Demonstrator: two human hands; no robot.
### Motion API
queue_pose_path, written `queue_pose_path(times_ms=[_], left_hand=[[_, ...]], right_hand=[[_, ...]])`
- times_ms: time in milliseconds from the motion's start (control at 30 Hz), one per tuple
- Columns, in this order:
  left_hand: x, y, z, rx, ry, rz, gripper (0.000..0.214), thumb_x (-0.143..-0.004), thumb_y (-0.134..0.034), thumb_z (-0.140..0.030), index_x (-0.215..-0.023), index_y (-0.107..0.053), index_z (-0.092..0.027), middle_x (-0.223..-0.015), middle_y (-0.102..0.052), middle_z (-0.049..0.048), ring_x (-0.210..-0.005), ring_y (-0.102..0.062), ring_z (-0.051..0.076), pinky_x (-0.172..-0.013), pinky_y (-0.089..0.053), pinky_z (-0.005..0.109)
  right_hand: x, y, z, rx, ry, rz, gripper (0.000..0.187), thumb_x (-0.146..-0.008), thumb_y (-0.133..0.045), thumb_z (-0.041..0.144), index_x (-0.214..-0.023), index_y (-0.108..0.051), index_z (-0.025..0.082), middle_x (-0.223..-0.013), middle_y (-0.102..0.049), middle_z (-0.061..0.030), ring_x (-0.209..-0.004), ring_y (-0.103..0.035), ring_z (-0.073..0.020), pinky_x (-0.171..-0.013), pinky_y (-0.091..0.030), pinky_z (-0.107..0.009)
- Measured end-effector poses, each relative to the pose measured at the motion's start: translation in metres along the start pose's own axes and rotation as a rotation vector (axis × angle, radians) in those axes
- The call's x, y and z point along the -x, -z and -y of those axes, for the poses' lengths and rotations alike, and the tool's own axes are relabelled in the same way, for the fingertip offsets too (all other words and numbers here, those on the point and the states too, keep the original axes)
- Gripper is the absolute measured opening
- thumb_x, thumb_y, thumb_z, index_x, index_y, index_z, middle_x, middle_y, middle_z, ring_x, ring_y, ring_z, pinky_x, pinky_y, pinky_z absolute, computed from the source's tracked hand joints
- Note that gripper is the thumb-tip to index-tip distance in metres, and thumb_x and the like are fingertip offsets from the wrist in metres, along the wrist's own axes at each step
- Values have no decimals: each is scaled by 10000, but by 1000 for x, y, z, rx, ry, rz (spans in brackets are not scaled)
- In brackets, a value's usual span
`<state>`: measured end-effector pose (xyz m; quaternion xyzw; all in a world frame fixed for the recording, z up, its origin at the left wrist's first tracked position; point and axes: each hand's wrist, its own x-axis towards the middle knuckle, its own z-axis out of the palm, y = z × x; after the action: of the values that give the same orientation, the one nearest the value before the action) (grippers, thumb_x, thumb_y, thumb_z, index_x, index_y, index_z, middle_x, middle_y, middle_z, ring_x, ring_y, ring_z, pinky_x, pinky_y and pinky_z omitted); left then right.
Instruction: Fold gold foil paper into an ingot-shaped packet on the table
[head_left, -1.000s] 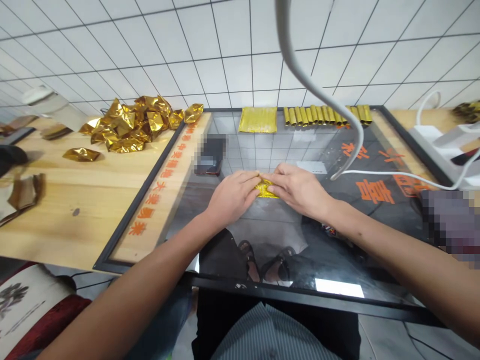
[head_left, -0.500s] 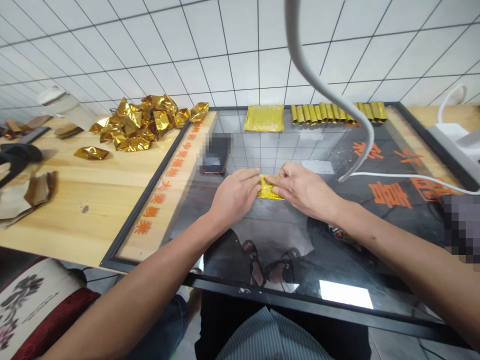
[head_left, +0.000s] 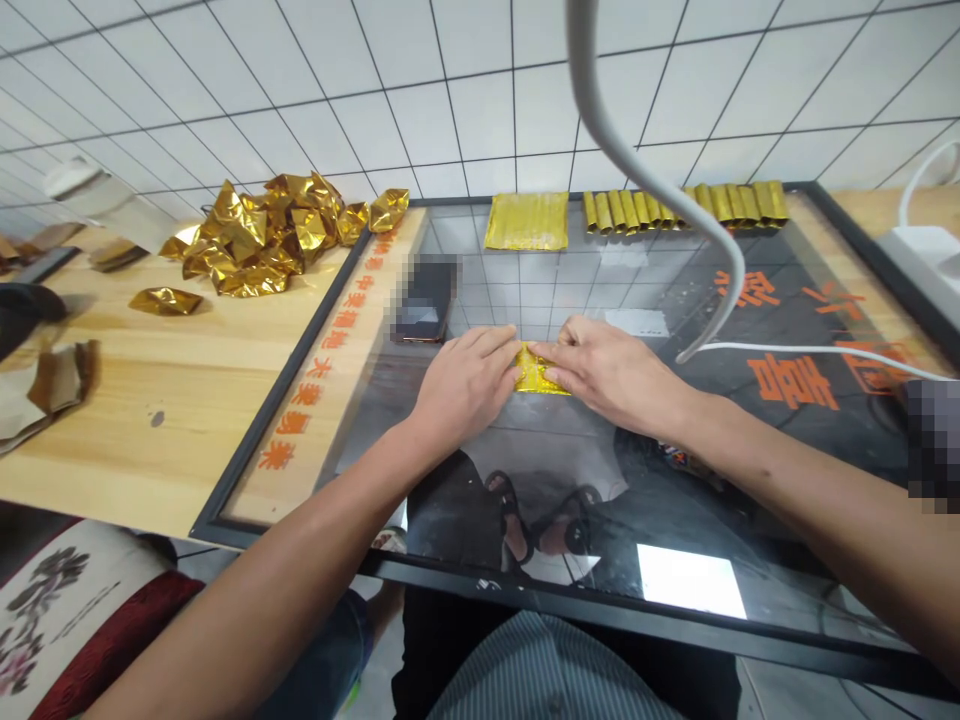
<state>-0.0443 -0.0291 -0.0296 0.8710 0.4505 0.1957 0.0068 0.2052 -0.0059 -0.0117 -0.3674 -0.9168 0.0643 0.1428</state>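
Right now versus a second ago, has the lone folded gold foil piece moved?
No, the lone gold foil piece keeps its place beyond the dark wood knot.

Bare forearms (head_left: 300, 540), grey-blue pinstriped shirt (head_left: 547, 670), black trousers (head_left: 431, 635), dark strappy sandals (head_left: 579, 515) in reflection

The left hand (head_left: 471, 385) and right hand (head_left: 611, 375) cover both ends of the gold foil piece (head_left: 537, 378). Along the back edge of the glass panel (head_left: 540, 460) on the bench (head_left: 112, 390), a curved grey tube (head_left: 637, 160), cut off above, hides some gold paper rolls (head_left: 611, 212). Pixelation masks part of the phone (head_left: 433, 300) near the panel's left edge. Beyond its right edge, a white power strip (head_left: 926, 262) runs out of view. The white slip's (head_left: 636, 322) print is too small to read.
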Motion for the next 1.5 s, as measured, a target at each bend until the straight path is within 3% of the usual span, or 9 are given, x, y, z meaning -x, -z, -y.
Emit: queue_pose_path(times_ms=[333,800,1167,1500], left_hand=[[-3,5,0,-74,10,93,408,-1131,-439,-295,-1449,-645,-145,-1606,-604,131,-1443,-580,303,-1206,-481,511],[-1,8,-3,-61,15,109,444,-1097,-503,-352,-1487,-611,-168,-1623,-578,146,-1466,-555,321,-1220,-463,520],[-1,7,-4,-4,52,107,463,-1065,-531,-349,-1488,-600,-175,-1650,-554,141,-1494,-536,318,-1248,-443,534],[0,5,-8,16,131,99,506,-1017,-614,-397,-1483,-608,-199,-1660,-553,121,-1514,-523,334,-1253,-433,540]], right_hand=[[-3,3,3,-42,-36,38,348,-1084,-498,335,-1288,-753,214,-1045,-587,-108,-866,-563,-250,-818,-504,-408],[-4,6,-1,-15,-33,150,514,-1092,-426,314,-1572,-584,223,-1143,-572,-115,-959,-566,-262,-884,-475,-408],[-5,6,-1,-45,-33,160,499,-1096,-411,342,-1526,-613,191,-1170,-579,-135,-978,-573,-275,-908,-489,-436],[-5,8,-1,-73,-51,147,487,-1075,-467,330,-1527,-620,229,-1161,-588,-124,-966,-584,-271,-892,-477,-425]])
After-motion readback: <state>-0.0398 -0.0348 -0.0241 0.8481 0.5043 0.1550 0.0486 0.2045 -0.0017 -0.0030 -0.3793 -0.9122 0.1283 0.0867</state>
